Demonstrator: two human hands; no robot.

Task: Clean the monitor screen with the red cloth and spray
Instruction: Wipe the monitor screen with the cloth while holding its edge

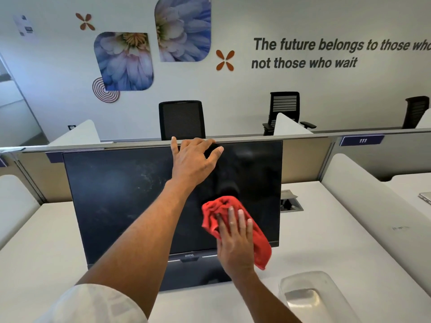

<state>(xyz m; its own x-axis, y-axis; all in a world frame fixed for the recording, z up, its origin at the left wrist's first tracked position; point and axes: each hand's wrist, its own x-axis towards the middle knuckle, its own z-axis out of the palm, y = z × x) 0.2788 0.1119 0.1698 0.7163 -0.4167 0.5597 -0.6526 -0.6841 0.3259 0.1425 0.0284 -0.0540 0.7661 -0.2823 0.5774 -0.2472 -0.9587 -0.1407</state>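
Note:
A black monitor stands on the white desk, its screen dark with pale smudges on the left half. My left hand grips the monitor's top edge near the middle, fingers curled over the back. My right hand presses a crumpled red cloth flat against the lower right part of the screen, fingers spread on the cloth. No spray bottle is in view.
A clear plastic tub sits on the desk at the front right. A cable port is set in the desk right of the monitor. Partition panels run behind, with black chairs beyond. A laptop edge shows far right.

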